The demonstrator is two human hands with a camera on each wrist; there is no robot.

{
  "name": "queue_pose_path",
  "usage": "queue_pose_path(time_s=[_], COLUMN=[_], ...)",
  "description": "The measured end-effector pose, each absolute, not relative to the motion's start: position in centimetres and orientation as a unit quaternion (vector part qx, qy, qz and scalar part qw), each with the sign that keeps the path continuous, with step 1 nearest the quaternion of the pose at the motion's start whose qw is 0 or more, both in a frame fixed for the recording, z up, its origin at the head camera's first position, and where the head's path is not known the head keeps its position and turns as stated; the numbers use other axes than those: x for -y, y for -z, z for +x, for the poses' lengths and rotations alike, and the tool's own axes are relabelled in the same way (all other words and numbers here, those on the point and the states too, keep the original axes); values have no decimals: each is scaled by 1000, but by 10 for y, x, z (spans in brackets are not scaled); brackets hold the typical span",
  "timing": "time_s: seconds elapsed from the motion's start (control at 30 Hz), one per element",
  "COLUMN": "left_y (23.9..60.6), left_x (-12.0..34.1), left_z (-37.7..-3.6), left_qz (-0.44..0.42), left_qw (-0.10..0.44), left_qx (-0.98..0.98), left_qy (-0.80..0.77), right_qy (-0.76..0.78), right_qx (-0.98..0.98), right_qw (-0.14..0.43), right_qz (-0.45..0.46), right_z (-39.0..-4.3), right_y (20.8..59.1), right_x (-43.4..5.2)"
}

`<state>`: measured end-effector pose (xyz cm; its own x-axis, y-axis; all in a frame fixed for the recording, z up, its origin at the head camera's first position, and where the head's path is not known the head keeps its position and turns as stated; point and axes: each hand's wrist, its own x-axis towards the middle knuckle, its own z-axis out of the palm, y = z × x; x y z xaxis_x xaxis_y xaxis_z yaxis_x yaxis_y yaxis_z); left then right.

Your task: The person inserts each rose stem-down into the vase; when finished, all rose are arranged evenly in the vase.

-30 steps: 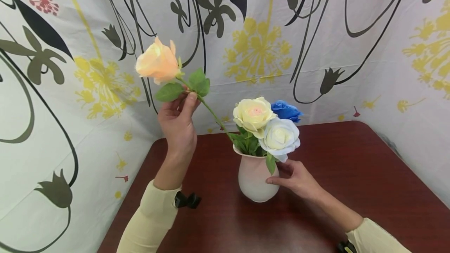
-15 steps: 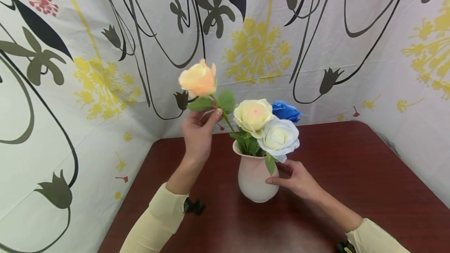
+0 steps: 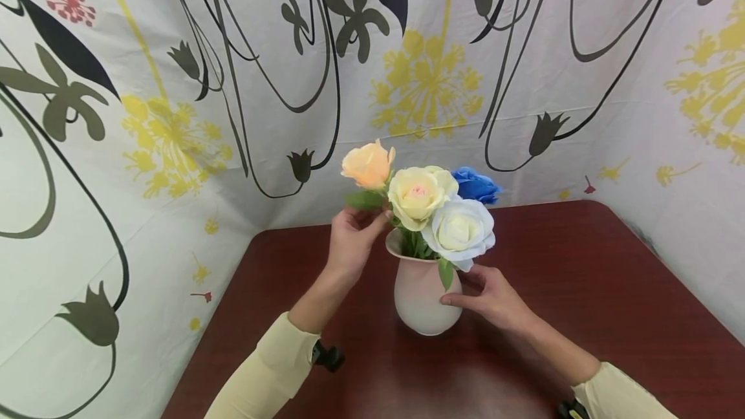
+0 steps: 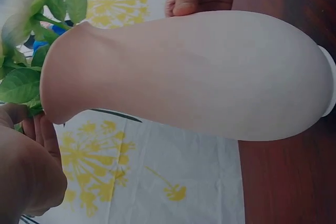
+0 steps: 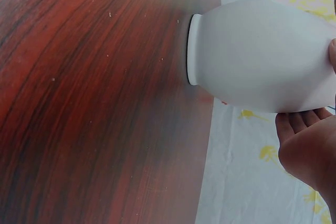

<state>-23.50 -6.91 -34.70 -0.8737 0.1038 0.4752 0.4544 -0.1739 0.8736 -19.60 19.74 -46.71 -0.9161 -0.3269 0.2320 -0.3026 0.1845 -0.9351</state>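
A pale pink-to-white vase (image 3: pixel 427 299) stands upright on the table, with several artificial roses at its mouth. My left hand (image 3: pixel 352 241) pinches the stem of a peach rose (image 3: pixel 368 165) just left of the rim; the stem's lower end is hidden. Beside it are a cream rose (image 3: pixel 419 196), a pale blue rose (image 3: pixel 461 231) and a deep blue rose (image 3: pixel 477 185). My right hand (image 3: pixel 491 299) grips the vase's right side, thumb in front. In the right wrist view the fingers (image 5: pixel 296 121) lie against the vase wall.
The dark red-brown wooden table (image 3: pixel 553 277) has rounded back corners. Behind and around it hangs a white cloth (image 3: pixel 279 83) printed with flowers and stems. A small black device (image 3: pixel 328 355) is strapped at the left wrist.
My left hand has moved right and down, bringing the peach rose from the upper left to beside the cream rose, its stem lower into the vase. The right hand stays on the vase.
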Motion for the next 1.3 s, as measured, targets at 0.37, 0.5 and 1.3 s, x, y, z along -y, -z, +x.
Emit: queue_pose_path(time_s=[0.37, 0.5, 1.3], left_y=[352, 356, 370], left_x=[70, 70, 99], left_z=[-238, -238, -232], left_qz=[-216, -224, -201], left_qw=[102, 100, 0], left_qx=[658, 684, 686], left_qy=[714, 687, 699], right_qy=[602, 600, 592], right_qx=[-772, -773, -780], right_qw=[10, 7, 2], right_qz=[-204, -205, -202], right_z=[-195, -195, -195], right_y=[466, 466, 466], right_x=[-197, -197, -196])
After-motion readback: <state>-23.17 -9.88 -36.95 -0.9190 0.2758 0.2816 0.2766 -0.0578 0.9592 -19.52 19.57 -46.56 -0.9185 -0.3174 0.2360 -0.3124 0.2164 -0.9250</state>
